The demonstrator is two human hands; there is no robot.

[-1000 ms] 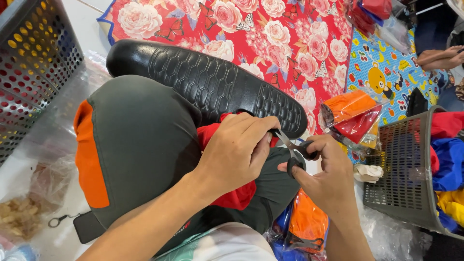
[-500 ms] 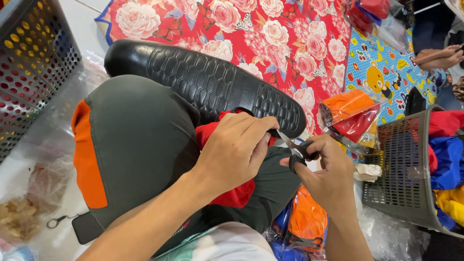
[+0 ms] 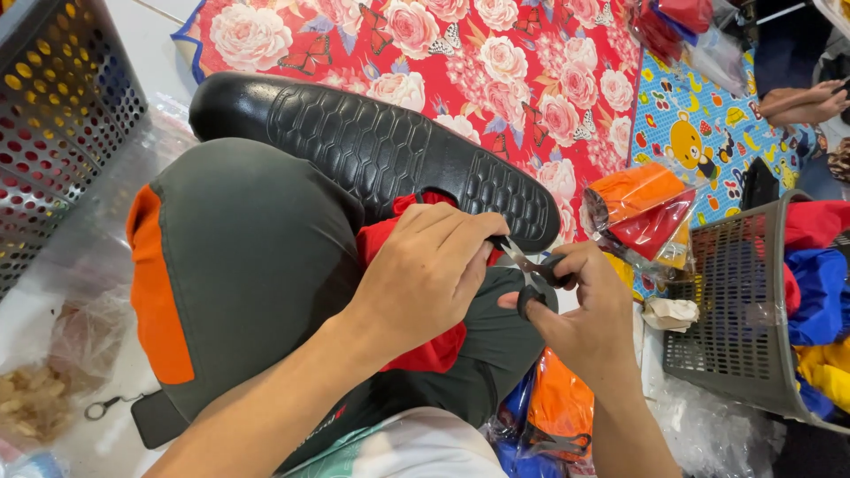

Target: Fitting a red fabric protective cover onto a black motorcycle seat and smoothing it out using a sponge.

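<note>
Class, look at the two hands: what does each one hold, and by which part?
Left hand pinches red fabric at its edge. Right hand holds small scissors by the black handle loops.

**Reds, oranges and greys around the lap**

The mat (image 3: 496,71) is bright red with pink and cream roses and small butterflies. Next to it lies a blue sheet (image 3: 699,124) printed with yellow cartoon bears and bananas. The shoe sole (image 3: 372,150) is black with a honeycomb relief. The trousers (image 3: 239,265) are dark grey-green with an orange panel. The cloth (image 3: 425,354) is red. The scissors (image 3: 536,270) have black handles. Both baskets (image 3: 726,301) are grey; one holds red, blue and yellow fabric. The bagged packs (image 3: 642,208) are orange and red
</note>
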